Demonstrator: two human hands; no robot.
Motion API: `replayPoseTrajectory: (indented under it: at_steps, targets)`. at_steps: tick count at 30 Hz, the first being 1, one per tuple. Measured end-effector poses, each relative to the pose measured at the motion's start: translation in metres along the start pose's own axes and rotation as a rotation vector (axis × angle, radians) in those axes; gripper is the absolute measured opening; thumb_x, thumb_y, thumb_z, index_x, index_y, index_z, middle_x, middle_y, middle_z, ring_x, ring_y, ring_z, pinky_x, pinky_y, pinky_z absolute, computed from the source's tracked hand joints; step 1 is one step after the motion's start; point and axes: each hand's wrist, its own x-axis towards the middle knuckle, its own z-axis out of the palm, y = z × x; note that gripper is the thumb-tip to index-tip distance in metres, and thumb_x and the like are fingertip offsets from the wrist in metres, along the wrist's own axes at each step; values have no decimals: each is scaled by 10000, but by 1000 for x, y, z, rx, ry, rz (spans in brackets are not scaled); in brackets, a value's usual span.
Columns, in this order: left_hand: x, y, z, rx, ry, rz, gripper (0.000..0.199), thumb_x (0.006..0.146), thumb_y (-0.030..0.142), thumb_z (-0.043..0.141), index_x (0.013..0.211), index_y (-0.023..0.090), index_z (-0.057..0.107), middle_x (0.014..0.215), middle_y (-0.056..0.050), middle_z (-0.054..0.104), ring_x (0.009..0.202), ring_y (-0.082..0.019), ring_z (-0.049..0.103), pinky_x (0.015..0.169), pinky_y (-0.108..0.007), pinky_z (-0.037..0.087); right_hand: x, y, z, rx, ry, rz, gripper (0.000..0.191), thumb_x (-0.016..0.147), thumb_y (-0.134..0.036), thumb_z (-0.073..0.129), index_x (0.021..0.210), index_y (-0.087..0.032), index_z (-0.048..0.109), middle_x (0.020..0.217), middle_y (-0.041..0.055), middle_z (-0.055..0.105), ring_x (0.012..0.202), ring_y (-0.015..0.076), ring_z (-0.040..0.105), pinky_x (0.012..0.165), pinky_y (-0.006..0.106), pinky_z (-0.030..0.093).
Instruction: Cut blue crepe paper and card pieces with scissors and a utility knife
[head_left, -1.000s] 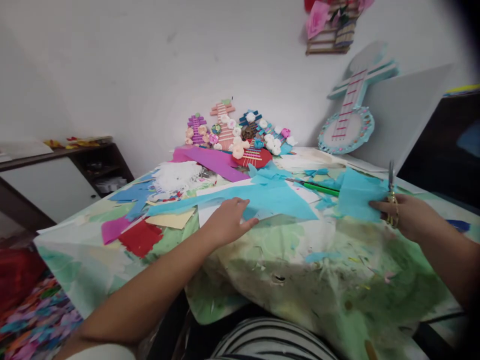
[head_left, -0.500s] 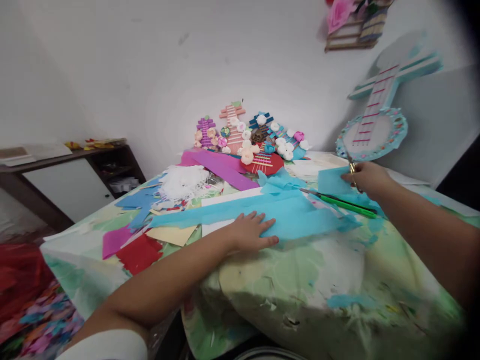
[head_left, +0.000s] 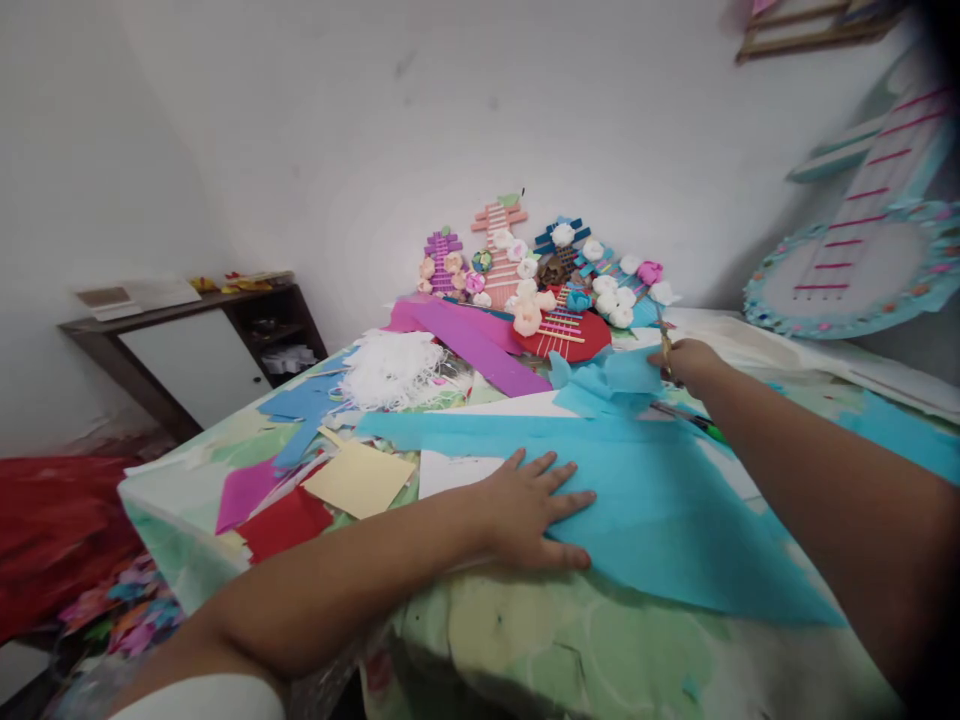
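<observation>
My left hand [head_left: 536, 510] lies flat with spread fingers on a large sheet of light blue paper [head_left: 675, 515], which spreads over the near part of the table. Farther off to the right, my right hand [head_left: 691, 368] is closed on scissors [head_left: 667, 345] with gold-coloured handles, blades pointing up. A small blue paper piece [head_left: 632, 372] is at its fingertips, just above crumpled blue paper [head_left: 592, 393]. Whether the fingers pinch that piece is unclear. A dark-bladed tool with a green handle [head_left: 712, 430] lies partly hidden behind my right forearm.
Decorated paper guitars [head_left: 564, 325] with paper flowers stand against the wall. A larger blue guitar [head_left: 862, 240] leans at the right. White shredded paper [head_left: 394, 370], a purple strip [head_left: 480, 345], a yellow sheet [head_left: 360, 478] and a red piece [head_left: 285, 522] lie left. A cabinet [head_left: 202, 365] stands beyond.
My right hand has carried the scissors and small blue piece leftward to the crumpled paper. The large blue sheet now spreads farther toward the near right. The view has turned left.
</observation>
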Motion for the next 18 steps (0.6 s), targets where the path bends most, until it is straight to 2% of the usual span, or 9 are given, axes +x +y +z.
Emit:
replayPoseTrajectory:
  at_steps: [3, 6, 8, 12, 16, 18]
  targets:
    - [-11, -4, -5, 0, 32, -35, 691, 786, 615, 274, 1351, 231, 167, 1408, -131, 70, 1279, -305, 63, 987, -522, 73, -1, -8, -7, -314, 22, 64, 540, 719, -505, 449, 765, 25, 539, 846, 265, 536, 915, 331, 505, 582, 338, 293]
    - [-20, -16, -12, 19, 38, -91, 646, 813, 583, 247, 1350, 231, 172, 1411, -118, 80, 1280, -281, 99, 1002, -482, 100, -10, -16, -15, -528, 32, 80, 607, 729, -555, 372, 891, 15, 505, 939, 304, 514, 964, 356, 478, 592, 347, 276]
    - [-20, -28, -14, 54, 34, -184, 619, 827, 560, 238, 1341, 216, 211, 1409, -122, 100, 1279, -274, 117, 1007, -463, 108, -23, -21, -17, -616, -35, 58, 604, 722, -583, 354, 883, -21, 508, 921, 271, 541, 915, 326, 508, 590, 333, 287]
    - [-9, -53, -10, 83, 24, -372, 632, 835, 566, 156, 1340, 190, 218, 1407, -112, 128, 1281, -263, 116, 1006, -446, 138, -69, -25, -6, -701, -279, -21, 535, 641, -643, 427, 762, -131, 525, 775, 143, 600, 735, 247, 558, 560, 295, 328]
    - [-6, -71, -3, 89, 19, -447, 670, 809, 595, 210, 1341, 187, 215, 1401, -116, 157, 1271, -284, 155, 991, -470, 162, -119, -21, 10, -844, -460, -158, 515, 605, -651, 462, 772, -166, 511, 792, 118, 604, 714, 246, 563, 551, 299, 360]
    - [-10, -76, -2, 99, 39, -484, 675, 806, 587, 239, 1338, 171, 223, 1396, -134, 167, 1266, -304, 159, 982, -497, 156, -135, -20, 17, -878, -496, -234, 541, 600, -651, 468, 832, -164, 511, 833, 121, 602, 762, 260, 563, 584, 314, 387]
